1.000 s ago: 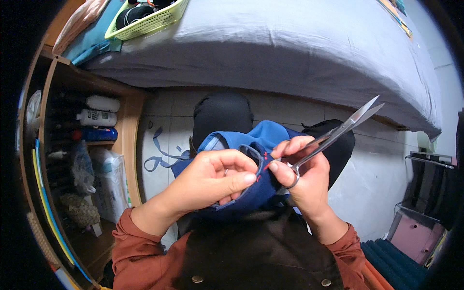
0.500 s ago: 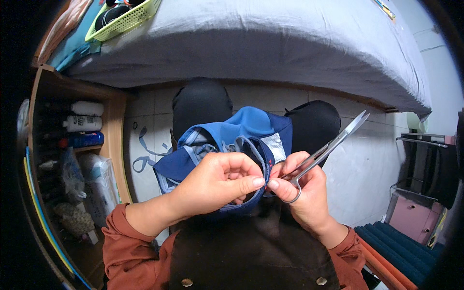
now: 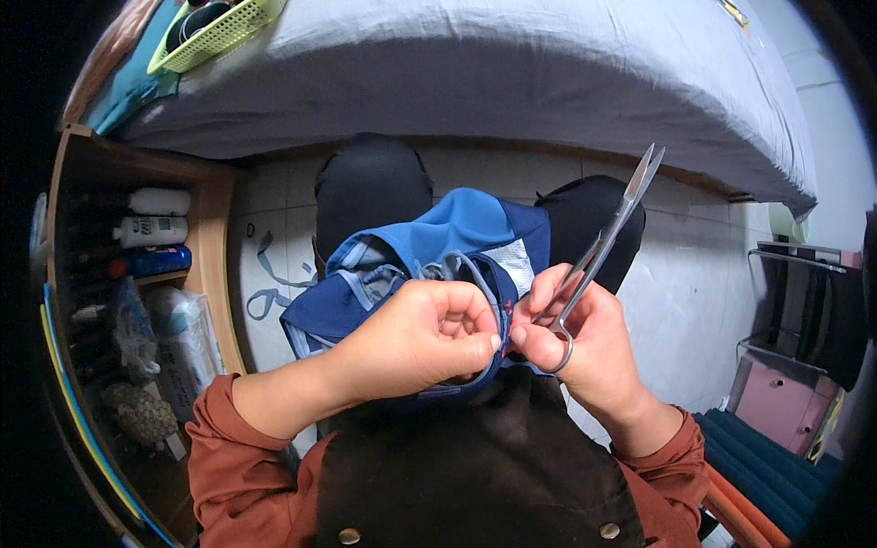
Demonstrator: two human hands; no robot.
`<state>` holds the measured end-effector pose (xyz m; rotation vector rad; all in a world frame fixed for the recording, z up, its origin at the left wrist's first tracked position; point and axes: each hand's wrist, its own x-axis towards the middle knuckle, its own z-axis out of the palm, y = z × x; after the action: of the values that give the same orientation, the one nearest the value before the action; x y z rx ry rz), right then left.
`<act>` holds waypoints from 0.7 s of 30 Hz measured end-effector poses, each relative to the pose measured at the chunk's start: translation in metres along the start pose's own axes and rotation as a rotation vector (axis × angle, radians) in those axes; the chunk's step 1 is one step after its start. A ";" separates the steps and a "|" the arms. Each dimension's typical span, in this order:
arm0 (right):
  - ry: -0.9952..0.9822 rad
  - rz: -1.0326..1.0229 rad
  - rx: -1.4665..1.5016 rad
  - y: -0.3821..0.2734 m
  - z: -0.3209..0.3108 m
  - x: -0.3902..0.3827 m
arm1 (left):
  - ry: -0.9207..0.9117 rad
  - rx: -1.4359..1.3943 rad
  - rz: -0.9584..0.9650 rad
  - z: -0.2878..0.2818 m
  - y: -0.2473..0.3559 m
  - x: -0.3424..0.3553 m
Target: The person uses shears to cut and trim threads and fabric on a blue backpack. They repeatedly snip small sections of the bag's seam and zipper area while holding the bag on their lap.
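Across my lap lies a blue and navy sewn fabric item (image 3: 461, 219) with grey edging and a silvery patch. My left hand (image 3: 416, 333) pinches the navy edge of it between thumb and fingers. Metal scissors (image 3: 614, 233) are held in my right hand (image 3: 585, 342), the thumb by one loop and the blades pointing up and away. The blades look slightly parted and touch no cloth. The right fingertips are beside the edge, near small red stitches (image 3: 509, 315); whether they grip the cloth I cannot tell.
Cut grey strips (image 3: 268, 297) lie on the tiled floor to the left. A wooden shelf (image 3: 215, 265) with bottles stands farther left. Ahead is a bed with a grey sheet (image 3: 475, 100) and a green basket (image 3: 219, 41). A pink drawer unit (image 3: 776, 406) is at right.
My right hand has drawn slightly right from the fabric edge, and the scissors have swung more upright. The left hand keeps its pinch on the edge.
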<state>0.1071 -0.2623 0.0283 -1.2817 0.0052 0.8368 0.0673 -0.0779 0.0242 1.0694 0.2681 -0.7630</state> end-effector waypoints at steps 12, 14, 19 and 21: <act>-0.003 0.061 -0.045 0.002 -0.004 0.004 | 0.131 0.187 0.162 0.006 -0.012 0.005; -0.016 0.075 -0.054 0.002 -0.005 0.004 | 0.145 0.275 0.208 0.005 -0.015 0.006; -0.047 0.080 -0.066 0.007 -0.009 0.006 | 0.128 0.318 0.209 0.004 -0.018 0.010; -0.037 0.066 -0.024 0.009 -0.010 0.007 | 0.122 0.144 0.139 0.003 -0.021 0.012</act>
<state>0.1114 -0.2667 0.0140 -1.2942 0.0075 0.9194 0.0615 -0.0911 0.0044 1.2592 0.2422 -0.6002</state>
